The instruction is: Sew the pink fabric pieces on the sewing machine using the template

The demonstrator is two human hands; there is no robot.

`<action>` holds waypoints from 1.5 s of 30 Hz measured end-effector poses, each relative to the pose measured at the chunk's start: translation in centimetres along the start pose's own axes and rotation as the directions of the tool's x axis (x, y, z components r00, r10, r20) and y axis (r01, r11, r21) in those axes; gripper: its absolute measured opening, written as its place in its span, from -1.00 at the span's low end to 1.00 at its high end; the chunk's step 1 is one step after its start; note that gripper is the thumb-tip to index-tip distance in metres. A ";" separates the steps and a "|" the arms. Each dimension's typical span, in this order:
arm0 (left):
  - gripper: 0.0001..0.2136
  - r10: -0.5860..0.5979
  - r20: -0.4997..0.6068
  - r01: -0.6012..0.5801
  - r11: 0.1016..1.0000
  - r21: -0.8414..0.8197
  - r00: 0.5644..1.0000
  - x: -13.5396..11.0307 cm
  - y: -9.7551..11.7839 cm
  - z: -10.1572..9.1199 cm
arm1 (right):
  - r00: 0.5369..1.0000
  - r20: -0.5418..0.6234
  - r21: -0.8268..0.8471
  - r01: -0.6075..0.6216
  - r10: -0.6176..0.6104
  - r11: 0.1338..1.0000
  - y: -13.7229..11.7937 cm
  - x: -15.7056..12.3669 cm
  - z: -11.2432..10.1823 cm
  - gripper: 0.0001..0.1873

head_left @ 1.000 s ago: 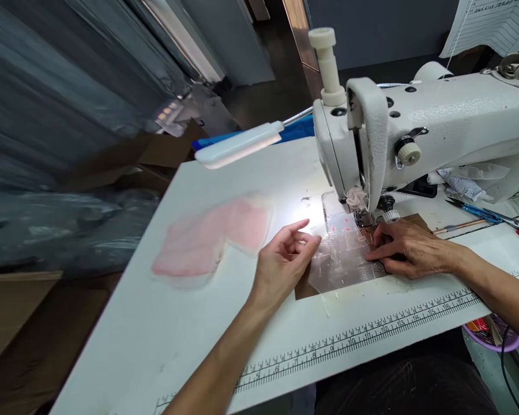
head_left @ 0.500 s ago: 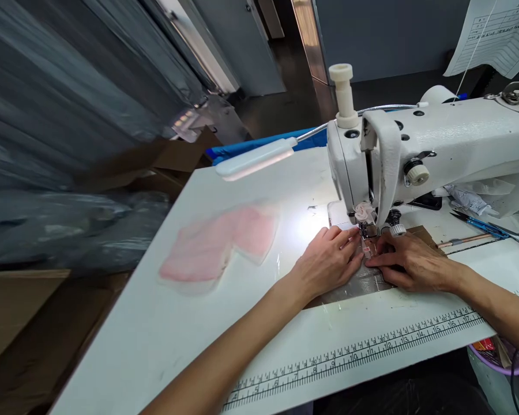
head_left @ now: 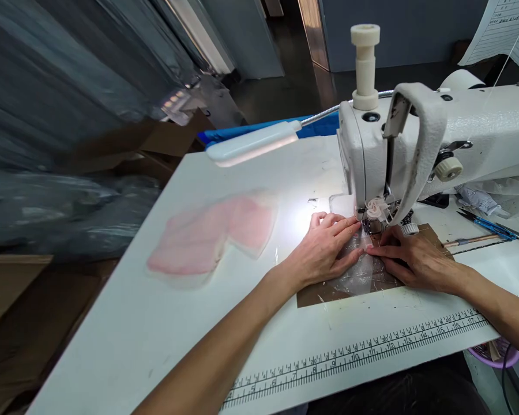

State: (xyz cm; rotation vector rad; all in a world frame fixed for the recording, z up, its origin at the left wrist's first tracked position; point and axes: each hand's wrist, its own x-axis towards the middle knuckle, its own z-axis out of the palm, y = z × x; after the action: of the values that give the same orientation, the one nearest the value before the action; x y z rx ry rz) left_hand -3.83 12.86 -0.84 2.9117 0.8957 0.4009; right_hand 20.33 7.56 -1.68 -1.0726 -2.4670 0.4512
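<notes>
A white sewing machine (head_left: 458, 138) stands at the right of the white table (head_left: 164, 323). Under its presser foot (head_left: 374, 222) lies a clear plastic sheet (head_left: 363, 274) on a brown patch of the table. My left hand (head_left: 326, 251) lies flat on the sheet just left of the foot, fingers stretched out. My right hand (head_left: 409, 259) presses the sheet from the right, fingers flat and pointing at the foot. The fingertips of both hands nearly meet in front of the needle.
A pile of pink fabric pieces (head_left: 211, 236) lies on the table to the left. A lamp (head_left: 253, 144) on a flexible neck shines over the table. Blue scissors (head_left: 488, 222) and tools lie at the right. A printed ruler (head_left: 358, 360) runs along the front edge.
My left hand came from a raised, loosely curled pose left of the sheet and now lies flat on it by the presser foot. My right hand stayed on the sheet.
</notes>
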 end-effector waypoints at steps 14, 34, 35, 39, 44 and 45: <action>-0.58 0.023 -0.001 -0.023 1.000 0.017 1.000 0.0 0.0 0.3 | 0.999 -0.030 -0.041 0.015 -0.016 0.999 -0.1 -0.1 0.1 -0.66; -0.63 0.038 -0.157 -0.017 0.991 0.132 0.987 0.0 0.8 0.7 | 0.999 -0.023 -0.004 -0.045 0.045 0.999 0.4 -0.4 0.4 -0.68; -0.66 0.058 -0.195 -0.030 0.989 0.144 0.979 0.0 0.9 0.7 | 0.999 -0.030 0.004 -0.045 0.046 0.999 0.4 -0.4 0.4 -0.68; -0.79 0.215 -0.278 -0.190 0.975 0.114 0.936 0.0 1.0 1.0 | 0.998 -0.070 0.020 -0.007 0.009 1.000 0.3 -0.3 0.5 -0.67; -0.80 0.226 -0.290 -0.241 0.970 -0.016 0.930 -0.1 1.0 0.5 | 0.998 -0.058 0.021 -0.026 0.027 0.999 0.1 -0.1 0.4 -0.67; -0.79 0.220 -0.271 -0.236 0.971 -0.029 0.937 -0.2 1.0 0.3 | 0.998 -0.051 0.020 -0.034 0.035 0.999 0.1 -0.1 0.4 -0.67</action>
State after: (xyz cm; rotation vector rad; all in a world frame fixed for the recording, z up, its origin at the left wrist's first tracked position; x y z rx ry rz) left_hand -3.33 11.94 -1.07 2.9582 0.5547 0.8375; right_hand 20.27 7.47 -2.06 -1.1068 -2.3980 0.4507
